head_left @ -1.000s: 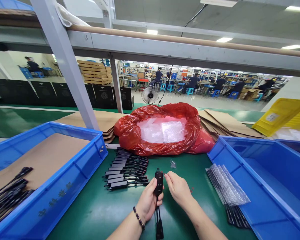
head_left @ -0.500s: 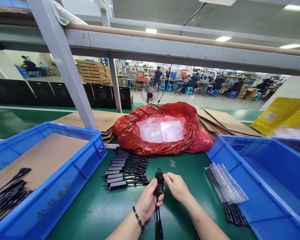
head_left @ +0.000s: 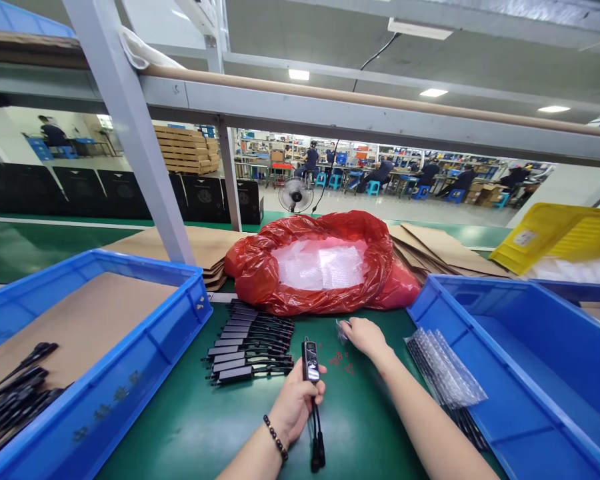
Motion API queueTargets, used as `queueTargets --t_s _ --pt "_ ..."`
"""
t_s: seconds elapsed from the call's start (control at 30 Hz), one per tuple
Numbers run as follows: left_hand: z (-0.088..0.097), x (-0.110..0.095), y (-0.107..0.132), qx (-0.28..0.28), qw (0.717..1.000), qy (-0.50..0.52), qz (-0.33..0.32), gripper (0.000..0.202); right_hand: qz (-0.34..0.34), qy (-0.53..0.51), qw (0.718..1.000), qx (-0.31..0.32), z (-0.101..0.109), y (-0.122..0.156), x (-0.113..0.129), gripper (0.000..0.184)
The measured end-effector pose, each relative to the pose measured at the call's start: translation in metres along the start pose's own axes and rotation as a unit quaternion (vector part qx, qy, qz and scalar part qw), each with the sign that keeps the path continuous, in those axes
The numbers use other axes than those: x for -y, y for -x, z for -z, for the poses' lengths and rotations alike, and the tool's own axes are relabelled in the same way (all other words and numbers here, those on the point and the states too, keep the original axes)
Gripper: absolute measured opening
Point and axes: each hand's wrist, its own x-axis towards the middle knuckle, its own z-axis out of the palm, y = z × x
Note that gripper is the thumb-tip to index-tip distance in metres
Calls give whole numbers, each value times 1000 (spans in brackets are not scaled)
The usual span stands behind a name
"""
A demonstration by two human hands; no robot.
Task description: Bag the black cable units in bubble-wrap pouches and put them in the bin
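Observation:
My left hand (head_left: 294, 401) is wrapped round a small black electronic module (head_left: 311, 362), held upright with two plugged cable leads (head_left: 317, 437) hanging below it. My right hand (head_left: 366, 338) is farther forward, its fingertips together at a little pile of small clear plastic pieces (head_left: 341, 331); what is between them is hidden. Several tiny red rings (head_left: 337, 360) lie on the green tabletop between the hands. Left of them is a row of black modules with cables (head_left: 235, 363), laid side by side.
A red plastic bag (head_left: 250, 267) with bubble-wrap pouches stands at the back. Blue bins flank me: the left bin (head_left: 145, 360) holds black cabled parts on cardboard, the right bin (head_left: 460, 373) has bubble-wrapped items (head_left: 445, 367) against its side. Cardboard sheets (head_left: 445, 250) lie behind.
My right hand has left the module and moved forward and right to the clear pieces. The module's glossy face now shows in my left hand, and the red rings are uncovered.

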Motion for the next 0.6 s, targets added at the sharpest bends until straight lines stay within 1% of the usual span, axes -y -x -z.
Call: queueTargets --t_s 0.03,0.1,0.2,0.27,0.33,0.43,0.5,0.6 --pt "-1 -1 1 -2 1000 -12 -4 53 -7 5 1000 4 -3 -5 -1 39" --pt "-3 -2 3 -5 1000 -21 1 54 -21 15 1000 4 -6 -11 -4 39" --pt "-4 -2 4 -1 999 -13 30 46 -61 12 998 -15 -5 -13 -11 48" --pt "-4 -1 3 4 999 -12 45 42 -94 13 995 -22 -3 -15 -22 53" --pt "-2 1 1 1 999 -22 41 39 -118 25 993 -16 -3 -15 -35 49" --pt "0 1 -1 -3 999 -31 21 40 -121 52 991 -20 -2 -13 -49 39" --pt "1 1 -2 1 999 -27 19 43 -109 74 989 -61 2 -10 -49 37" --pt "2 1 -3 11 999 -23 27 47 -59 95 982 -150 17 -12 -32 36"
